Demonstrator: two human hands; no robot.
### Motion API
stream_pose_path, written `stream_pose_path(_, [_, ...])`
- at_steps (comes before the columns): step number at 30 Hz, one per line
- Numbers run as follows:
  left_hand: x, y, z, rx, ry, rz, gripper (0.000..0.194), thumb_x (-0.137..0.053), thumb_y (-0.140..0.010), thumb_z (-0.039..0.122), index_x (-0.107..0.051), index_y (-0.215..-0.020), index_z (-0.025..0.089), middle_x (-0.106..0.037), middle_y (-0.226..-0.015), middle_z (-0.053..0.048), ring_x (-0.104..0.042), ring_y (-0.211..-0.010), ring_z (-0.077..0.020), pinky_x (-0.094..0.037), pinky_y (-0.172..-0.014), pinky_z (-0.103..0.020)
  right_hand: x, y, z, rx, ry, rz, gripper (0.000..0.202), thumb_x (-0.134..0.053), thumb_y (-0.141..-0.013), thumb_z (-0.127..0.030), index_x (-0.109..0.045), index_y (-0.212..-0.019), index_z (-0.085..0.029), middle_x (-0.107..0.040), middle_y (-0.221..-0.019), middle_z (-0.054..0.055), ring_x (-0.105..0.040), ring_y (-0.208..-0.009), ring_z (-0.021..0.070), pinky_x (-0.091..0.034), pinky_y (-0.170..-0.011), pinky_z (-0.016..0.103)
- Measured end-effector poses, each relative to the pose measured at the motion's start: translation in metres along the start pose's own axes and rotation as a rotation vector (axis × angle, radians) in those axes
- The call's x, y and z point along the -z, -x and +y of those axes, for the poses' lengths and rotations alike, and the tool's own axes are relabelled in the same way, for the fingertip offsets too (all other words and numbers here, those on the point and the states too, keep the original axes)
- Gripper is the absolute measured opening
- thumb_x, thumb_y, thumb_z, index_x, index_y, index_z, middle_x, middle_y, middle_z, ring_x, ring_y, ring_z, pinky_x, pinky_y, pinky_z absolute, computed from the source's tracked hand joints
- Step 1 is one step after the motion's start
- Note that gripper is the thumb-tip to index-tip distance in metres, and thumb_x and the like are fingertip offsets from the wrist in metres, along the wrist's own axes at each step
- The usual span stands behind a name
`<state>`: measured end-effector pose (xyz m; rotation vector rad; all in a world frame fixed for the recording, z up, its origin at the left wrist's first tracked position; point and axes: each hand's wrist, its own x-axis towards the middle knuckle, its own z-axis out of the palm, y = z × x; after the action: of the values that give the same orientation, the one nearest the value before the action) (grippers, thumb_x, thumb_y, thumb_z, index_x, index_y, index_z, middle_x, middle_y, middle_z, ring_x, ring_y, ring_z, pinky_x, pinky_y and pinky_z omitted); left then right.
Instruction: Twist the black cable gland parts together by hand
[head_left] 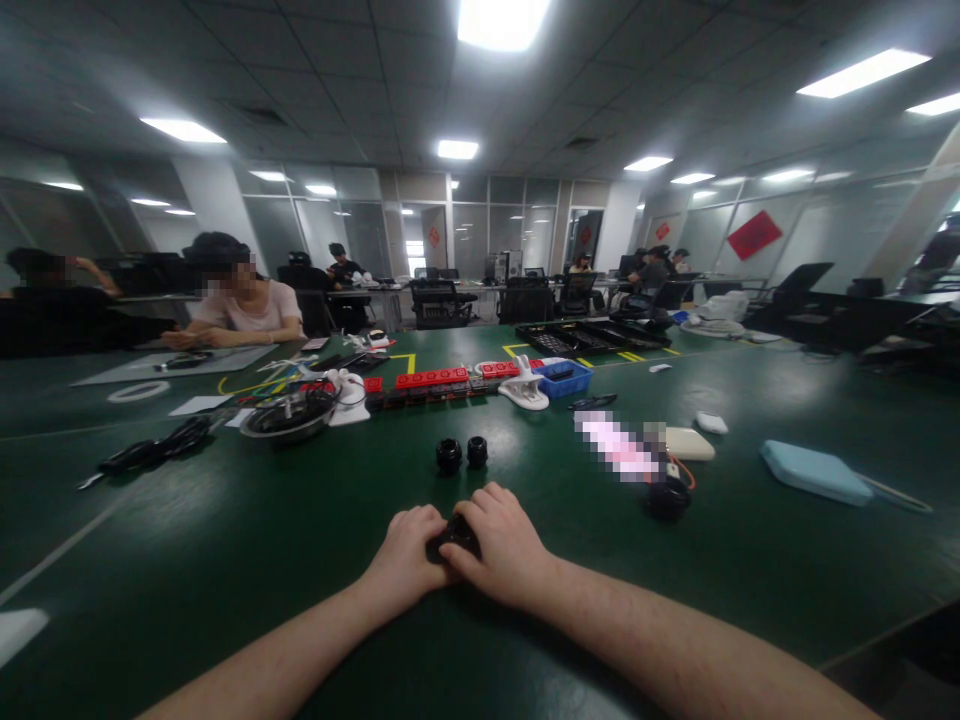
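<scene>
Close in front of me, my left hand [411, 545] and my right hand [501, 545] meet around a dark, rounded plastic part [457, 538] low over the green table. Fingers of both hands are closed on it from either side, hiding most of its shape. Just beyond them stand two small black ribbed cylindrical parts, a left one [448, 456] and a right one [477, 452], side by side and untouched. They look like threaded plastic fittings.
Farther back lie a metal bowl [289, 425] with cables, red strip-like modules [431, 378], a white stand [523, 388], a blue bin [566, 380] and black trays [592, 337]. A black coil [667, 497] and light-blue case [814, 470] lie right. A person [247, 310] sits across.
</scene>
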<state>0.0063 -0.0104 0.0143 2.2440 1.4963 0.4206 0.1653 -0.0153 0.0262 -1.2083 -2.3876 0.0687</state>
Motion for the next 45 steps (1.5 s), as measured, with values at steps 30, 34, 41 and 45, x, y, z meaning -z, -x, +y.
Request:
stream_pose_path(30, [-0.008,-0.007,-0.012,0.009,-0.064,-0.003,0.02,-0.055,-0.066,0.037,-0.055,-0.076,0.019,-0.053,-0.083,0.0,-0.048,-0.077,-0.0173,-0.037,-0.071,-0.028,0.004,-0.005,-0.007,0.251,0.012,-0.033,0.034,-0.047,-0.077,-0.05,-0.055,-0.081,-0.017,-0.056,-0.077,0.002,-0.039,-0.079,0.0174,-0.027,-0.075,0.033])
stream_pose_path(34, [-0.014,-0.011,-0.016,0.015,-0.099,0.011,0.018,-0.055,-0.066,0.035,-0.056,-0.077,0.02,-0.055,-0.083,0.0,-0.049,-0.078,-0.0176,-0.035,-0.074,-0.029,0.002,-0.004,-0.008,0.299,0.025,-0.045,0.033,-0.05,-0.075,-0.05,-0.054,-0.079,-0.017,-0.056,-0.079,0.002,-0.039,-0.081,0.0174,-0.027,-0.077,0.033])
stream_pose_path(41, [-0.02,-0.012,-0.022,-0.044,-0.127,0.043,0.017,-0.053,-0.07,0.034,-0.057,-0.081,0.022,-0.055,-0.085,0.0,-0.049,-0.081,-0.0169,-0.034,-0.077,-0.029,0.003,-0.001,-0.011,0.375,-0.01,-0.051,0.035,-0.05,-0.074,-0.052,-0.055,-0.078,-0.017,-0.056,-0.08,0.003,-0.04,-0.084,0.0185,-0.026,-0.082,0.034])
stream_pose_path(45, [-0.014,-0.008,-0.016,-0.022,-0.1,0.032,0.014,-0.054,-0.069,0.027,-0.057,-0.081,0.021,-0.055,-0.086,0.0,-0.049,-0.082,-0.0157,-0.034,-0.076,-0.028,0.003,0.002,-0.012,0.374,-0.048,-0.026,0.03,-0.051,-0.075,-0.047,-0.055,-0.078,-0.018,-0.057,-0.078,0.003,-0.04,-0.086,0.0187,-0.024,-0.086,0.035])
